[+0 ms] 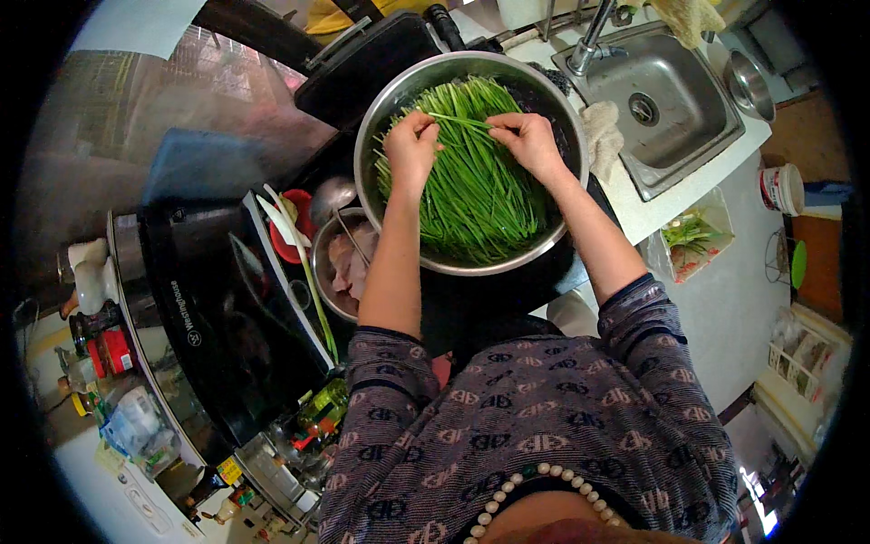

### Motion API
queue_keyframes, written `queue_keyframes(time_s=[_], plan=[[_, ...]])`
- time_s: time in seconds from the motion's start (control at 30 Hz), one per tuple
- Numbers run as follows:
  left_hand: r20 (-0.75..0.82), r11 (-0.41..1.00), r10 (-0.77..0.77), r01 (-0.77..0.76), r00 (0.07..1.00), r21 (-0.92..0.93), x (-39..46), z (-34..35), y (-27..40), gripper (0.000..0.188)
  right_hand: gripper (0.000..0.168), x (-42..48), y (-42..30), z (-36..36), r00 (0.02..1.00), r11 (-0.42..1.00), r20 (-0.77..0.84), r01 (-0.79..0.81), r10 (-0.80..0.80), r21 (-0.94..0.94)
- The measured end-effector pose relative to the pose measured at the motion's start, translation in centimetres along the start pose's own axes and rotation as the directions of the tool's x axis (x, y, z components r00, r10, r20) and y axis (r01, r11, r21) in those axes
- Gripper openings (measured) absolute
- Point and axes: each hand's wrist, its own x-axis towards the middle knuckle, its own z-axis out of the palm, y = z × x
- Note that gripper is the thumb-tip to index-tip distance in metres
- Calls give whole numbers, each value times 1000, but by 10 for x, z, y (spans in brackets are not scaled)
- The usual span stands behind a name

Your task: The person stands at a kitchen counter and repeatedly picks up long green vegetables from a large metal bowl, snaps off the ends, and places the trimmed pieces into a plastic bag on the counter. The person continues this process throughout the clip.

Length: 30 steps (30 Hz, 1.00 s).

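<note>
A large stainless steel basin [469, 267] stands in front of me, with a thick layer of long green chives [476, 197] lying in it. Above the chives, my left hand [413, 149] pinches one end of a thin green stalk [459, 121] between thumb and fingertips. The stalk's other end is pinched by my right hand [529, 141], so it spans the gap between both hands. Some liquid seems to show at the basin's right inner side.
A steel bowl of raw meat [350, 262] sits left of the basin, near a red bowl [289, 234] and a long spring onion [314, 285]. At right are a cloth [602, 136], a steel sink [669, 102] and a bin with green scraps [693, 234].
</note>
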Motion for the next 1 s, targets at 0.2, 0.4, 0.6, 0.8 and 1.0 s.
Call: queue_keyframes(time_s=[0.2,0.4,0.6,0.8,1.0], plan=[[-50,972,162,-150,986,183,8,-23,-26,10,19,0,6,-1,995,992,80,-48,57,-114],[-267,997,82,-82,960,13,18,-62,-38,13,24,-6,7,-11,988,983,125,-67,89,-170],[102,880,-81,120,991,-460,-6,-24,39,24,33,-19,-41,-19,991,971,5,128,-132,200],[341,895,103,62,934,-442,-6,20,81,25,26,-46,-58,-82,956,881,259,-239,138,409],[202,904,367,-400,908,152,36,18,26,29,29,-117,51,-198,855,864,-254,-350,453,361]])
